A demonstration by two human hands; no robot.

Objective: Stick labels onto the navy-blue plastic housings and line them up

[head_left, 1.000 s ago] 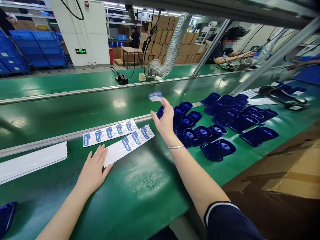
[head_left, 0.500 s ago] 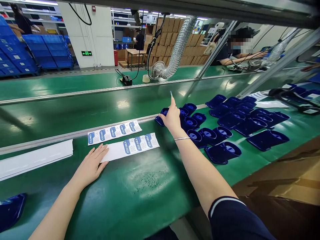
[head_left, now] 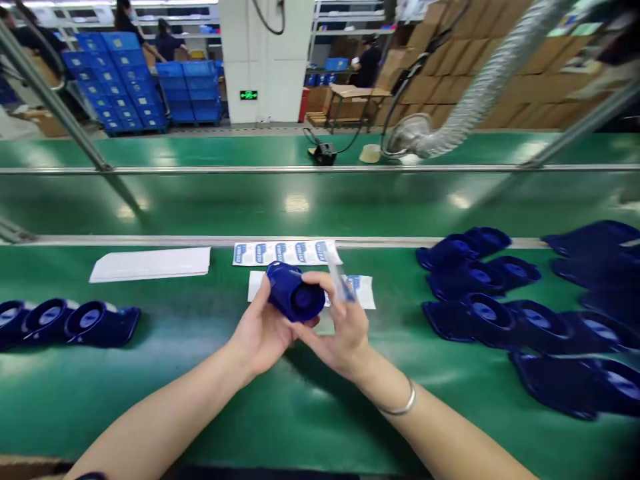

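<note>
My left hand (head_left: 265,333) is closed around a dark blue plastic part (head_left: 293,290) with a round, cup-like opening facing me. At the part's right edge, my right hand (head_left: 345,330) grips it between thumb and fingers. A small, blurred label (head_left: 341,277) with white and blue on it stands up at the right fingers; how it is held cannot be made out. Behind the hands lies a printed label strip (head_left: 281,253). A second strip (head_left: 367,291), partly hidden by the hands and the part, lies just nearer.
White paper sheets (head_left: 150,264) lie to the left on the green table (head_left: 210,427). Similar blue parts (head_left: 93,323) stand in a row at far left, and several more (head_left: 493,317) at right. A metal rail (head_left: 380,241) runs behind; a foil duct (head_left: 480,100) hangs beyond.
My left hand has left the label strip and now holds a blue part. My right hand has come back from the group of parts to this one. The view has turned left.
</note>
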